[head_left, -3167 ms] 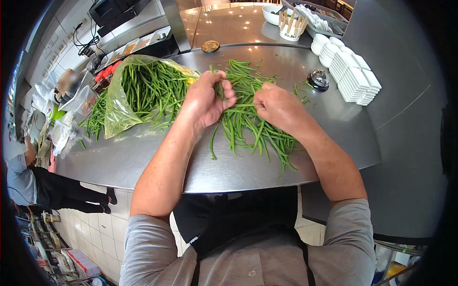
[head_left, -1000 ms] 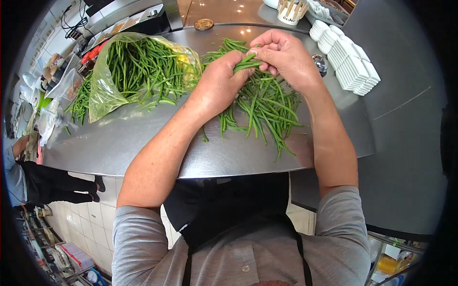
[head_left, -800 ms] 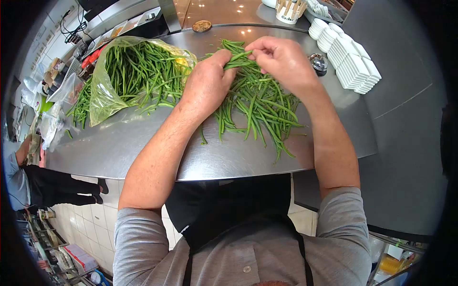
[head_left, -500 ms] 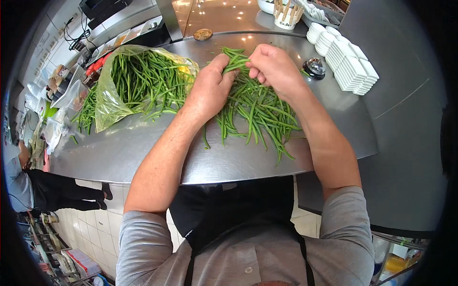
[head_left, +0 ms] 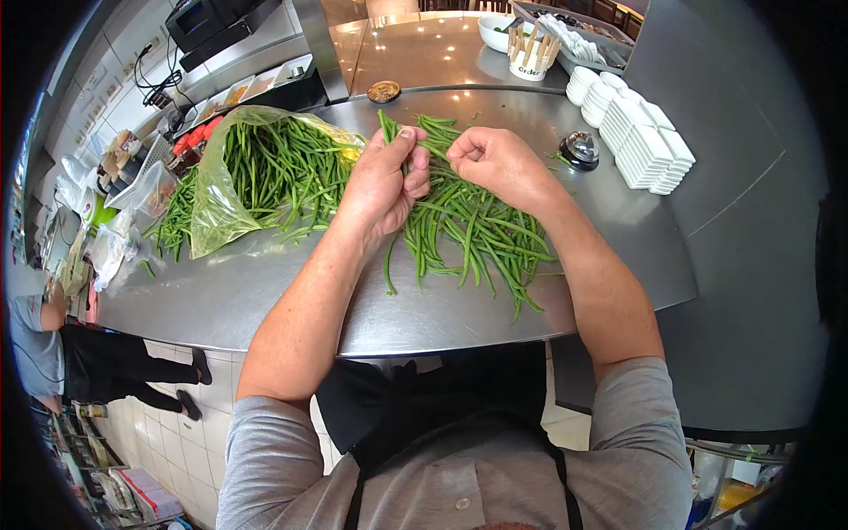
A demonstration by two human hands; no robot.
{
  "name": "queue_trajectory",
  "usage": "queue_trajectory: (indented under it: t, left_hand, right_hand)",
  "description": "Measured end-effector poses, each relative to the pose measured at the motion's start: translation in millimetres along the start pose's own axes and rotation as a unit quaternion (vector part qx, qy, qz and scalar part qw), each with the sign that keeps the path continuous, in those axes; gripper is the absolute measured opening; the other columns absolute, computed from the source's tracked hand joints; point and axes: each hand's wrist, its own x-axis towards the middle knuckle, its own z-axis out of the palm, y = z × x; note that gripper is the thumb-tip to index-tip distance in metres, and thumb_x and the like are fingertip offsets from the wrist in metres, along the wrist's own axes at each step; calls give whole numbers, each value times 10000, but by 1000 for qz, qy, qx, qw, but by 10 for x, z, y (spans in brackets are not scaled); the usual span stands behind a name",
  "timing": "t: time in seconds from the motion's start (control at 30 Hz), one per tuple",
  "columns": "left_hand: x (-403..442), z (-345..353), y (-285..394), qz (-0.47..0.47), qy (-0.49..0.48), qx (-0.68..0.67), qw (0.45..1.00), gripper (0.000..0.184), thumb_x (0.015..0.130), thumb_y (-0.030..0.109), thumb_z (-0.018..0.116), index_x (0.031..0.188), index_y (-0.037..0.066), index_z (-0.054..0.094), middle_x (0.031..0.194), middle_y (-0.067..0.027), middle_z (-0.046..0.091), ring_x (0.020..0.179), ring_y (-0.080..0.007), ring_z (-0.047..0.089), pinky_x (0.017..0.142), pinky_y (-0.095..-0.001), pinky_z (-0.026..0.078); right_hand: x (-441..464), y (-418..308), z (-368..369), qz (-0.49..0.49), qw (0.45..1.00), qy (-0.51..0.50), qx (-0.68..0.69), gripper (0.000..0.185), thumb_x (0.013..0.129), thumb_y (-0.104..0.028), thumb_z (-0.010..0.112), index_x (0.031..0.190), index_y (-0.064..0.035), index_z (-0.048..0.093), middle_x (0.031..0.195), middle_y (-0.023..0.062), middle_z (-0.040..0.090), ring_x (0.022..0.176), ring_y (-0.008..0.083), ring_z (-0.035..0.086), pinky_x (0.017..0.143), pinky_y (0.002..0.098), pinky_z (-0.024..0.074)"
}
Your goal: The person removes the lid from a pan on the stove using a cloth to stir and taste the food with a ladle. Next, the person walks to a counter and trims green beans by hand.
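Observation:
My left hand (head_left: pixel 384 181) is closed around a few green beans (head_left: pixel 387 126), whose ends stick up past the thumb. Close by on the right, my right hand (head_left: pixel 499 163) is pinched, its fingertips at the end of a green bean that reaches across from the left hand; the contact point is partly hidden. Under and between both hands spreads a loose pile of green beans (head_left: pixel 477 225) on the steel counter (head_left: pixel 424 322). Left of my left hand, a yellowish clear plastic bag (head_left: pixel 216 208) lies open, full of more green beans (head_left: pixel 283 163).
A service bell (head_left: pixel 579 150) and stacked white dishes (head_left: pixel 640 137) stand at the right. Behind are a cup of sticks (head_left: pixel 530 57), a white bowl (head_left: pixel 496 34) and a small round dish (head_left: pixel 383 91). Another person (head_left: pixel 97 358) stands at far left.
My hands have drawn slightly lower relative to the beans, and the left has turned so its beans point upward. The camera view has tilted up a little. The person at left has shifted slightly.

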Motion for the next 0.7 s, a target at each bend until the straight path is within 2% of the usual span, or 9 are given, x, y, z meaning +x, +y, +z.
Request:
queue_trajectory:
  t: [0.07, 0.17, 0.2, 0.27, 0.37, 0.4, 0.5, 0.6, 0.7]
  left_hand:
    - [-11, 24, -7, -7, -2, -8, 1000, 194, 1159, 238, 494, 1191, 52, 540, 802, -28, 550, 554, -103, 429, 508, -263, 364]
    - [-41, 22, -16, -33, -31, 14, 999, 202, 1155, 246, 510, 1185, 49, 545, 836, -26, 567, 585, -109, 457, 542, -261, 397]
    - [-50, 19, -20, -45, -45, 27, 998, 206, 1154, 249, 515, 1183, 48, 547, 851, -25, 573, 600, -112, 467, 558, -261, 411]
    - [-17, 15, -91, 9, 10, 134, 991, 203, 1150, 257, 528, 1171, 57, 556, 883, -21, 580, 641, -111, 493, 601, -271, 437]
    - [6, 62, -125, 64, 48, 186, 979, 181, 1147, 255, 535, 1152, 77, 568, 916, -15, 582, 715, -108, 534, 661, -281, 459]
    - [-4, 65, -125, 76, 53, 187, 978, 172, 1147, 253, 536, 1145, 85, 572, 924, -13, 581, 741, -107, 548, 680, -284, 464]
    - [-43, 18, -95, 76, 22, 324, 943, 138, 1143, 220, 538, 1132, 86, 566, 942, -33, 603, 818, -102, 603, 737, -281, 493]
    - [-35, 18, -135, 149, 1, 475, 867, 143, 1130, 179, 550, 1173, 46, 580, 1014, -82, 652, 936, -155, 646, 854, -322, 523]
    - [-86, 74, -149, 202, -41, 558, 803, 175, 1109, 145, 575, 1225, 16, 596, 1102, -126, 690, 1035, -213, 667, 955, -364, 529]
  right_hand:
    - [7, -18, -6, 11, 999, -5, -30, 198, 956, -186, 732, 1000, 4, 701, 852, -9, 696, 781, 85, 610, 727, 297, 524]
    - [72, -22, 18, 59, 989, 116, -66, 201, 933, -193, 750, 939, -4, 680, 813, 10, 685, 761, 92, 604, 701, 313, 519]
    - [69, 4, -28, 57, 989, 105, -90, 224, 927, -217, 758, 921, -7, 679, 809, 29, 686, 755, 107, 611, 701, 324, 522]
    - [36, 62, -166, 52, 985, 82, -140, 271, 914, -266, 774, 886, -14, 675, 800, 65, 690, 743, 135, 626, 701, 345, 529]
    - [-81, -243, -261, 100, 950, -93, -280, 365, 896, -364, 790, 845, -19, 684, 777, 116, 700, 735, 215, 675, 700, 388, 540]
    - [-89, -168, -186, 68, 945, -90, -308, 385, 856, -393, 804, 830, -24, 699, 781, 169, 715, 757, 320, 718, 720, 448, 558]
    - [-73, -74, -40, 69, 916, -103, -380, 287, 855, -313, 772, 847, -32, 716, 836, 195, 732, 810, 370, 732, 759, 485, 567]
    - [-82, -108, -124, 32, 923, -46, -381, 191, 878, -215, 698, 877, -25, 715, 904, 211, 735, 870, 394, 725, 817, 509, 564]
    - [-134, -192, -216, -19, 930, -6, -366, 228, 904, -210, 637, 974, -32, 761, 941, 224, 740, 918, 399, 732, 832, 511, 582]
